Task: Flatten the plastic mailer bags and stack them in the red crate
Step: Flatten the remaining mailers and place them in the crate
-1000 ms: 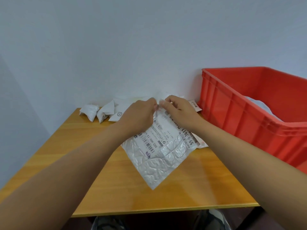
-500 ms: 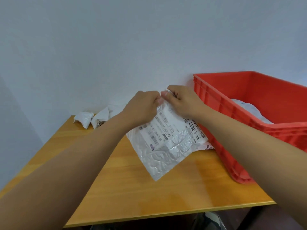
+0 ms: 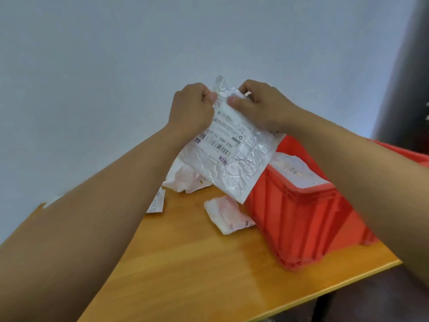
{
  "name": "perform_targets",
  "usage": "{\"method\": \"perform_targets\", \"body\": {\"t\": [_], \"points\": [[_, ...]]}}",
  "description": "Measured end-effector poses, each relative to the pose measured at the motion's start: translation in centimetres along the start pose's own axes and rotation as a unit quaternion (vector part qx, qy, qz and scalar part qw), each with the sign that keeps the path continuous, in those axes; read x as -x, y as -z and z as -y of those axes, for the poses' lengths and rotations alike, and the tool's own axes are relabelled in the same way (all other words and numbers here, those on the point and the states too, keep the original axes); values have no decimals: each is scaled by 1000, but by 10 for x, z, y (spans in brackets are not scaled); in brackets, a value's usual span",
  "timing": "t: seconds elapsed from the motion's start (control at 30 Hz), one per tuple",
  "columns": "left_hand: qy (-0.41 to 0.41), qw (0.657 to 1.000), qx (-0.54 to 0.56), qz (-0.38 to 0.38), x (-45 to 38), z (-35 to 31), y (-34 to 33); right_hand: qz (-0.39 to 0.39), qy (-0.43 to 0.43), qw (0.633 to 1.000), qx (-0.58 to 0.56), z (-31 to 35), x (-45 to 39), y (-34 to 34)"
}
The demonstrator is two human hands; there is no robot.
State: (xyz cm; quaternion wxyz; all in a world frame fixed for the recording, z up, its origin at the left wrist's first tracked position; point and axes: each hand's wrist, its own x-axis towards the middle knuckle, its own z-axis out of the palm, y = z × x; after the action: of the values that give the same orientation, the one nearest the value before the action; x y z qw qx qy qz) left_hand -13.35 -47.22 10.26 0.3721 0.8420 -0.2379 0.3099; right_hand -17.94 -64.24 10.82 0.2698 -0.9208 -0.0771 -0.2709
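Both hands, left hand and right hand, pinching bubble mailer top edge; since a second ago lifted higher, now above red crate corner: flattening continues.

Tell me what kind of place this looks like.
Probably a parcel packing or sorting station: a plain wooden table against a bare wall, a red crate holding flattened mailers, and the hands holding a bubble mailer with a shipping label.

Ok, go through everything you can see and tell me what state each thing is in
Held mailer: crinkled, in the air, top edge pinched.
Left hand: gripping it.
Right hand: gripping it.
Red crate: on table, holds mailers.
Loose mailers: crumpled on table.
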Motion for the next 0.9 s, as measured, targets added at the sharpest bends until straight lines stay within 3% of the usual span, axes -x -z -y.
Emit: {"method": "perform_targets", "body": {"t": [0.13, 0.2, 0.3, 0.37, 0.47, 0.53, 0.7, 0.9], "points": [[71, 994, 72, -49, -22, -16, -31, -84, -99, 992, -4, -39, 6, 35], [121, 980, 147, -59, -27, -24, -50, -114, -169, 976, -79, -59, 11, 45], [178, 939, 293, -10, -21, -38, -73, -84, -229, 938, -245, -76, 22, 52], [200, 918, 338, 57, -14, -44, -83, -70, -225, 924, -300, -83, 26, 52], [232, 899, 357, 106, -4, -41, -91, -101, -202, 931, -287, -87, 30, 49], [238, 888, 381, 96, -3, -33, -94, -108, -194, 934, -279, -88, 26, 42], [228, 895, 383, 35, -7, 7, -96, -43, -190, 941, -276, -87, -6, 12], [309, 807, 500, 52, -46, 72, -100, -2, -171, 949, -266, -87, -89, -39]]}}
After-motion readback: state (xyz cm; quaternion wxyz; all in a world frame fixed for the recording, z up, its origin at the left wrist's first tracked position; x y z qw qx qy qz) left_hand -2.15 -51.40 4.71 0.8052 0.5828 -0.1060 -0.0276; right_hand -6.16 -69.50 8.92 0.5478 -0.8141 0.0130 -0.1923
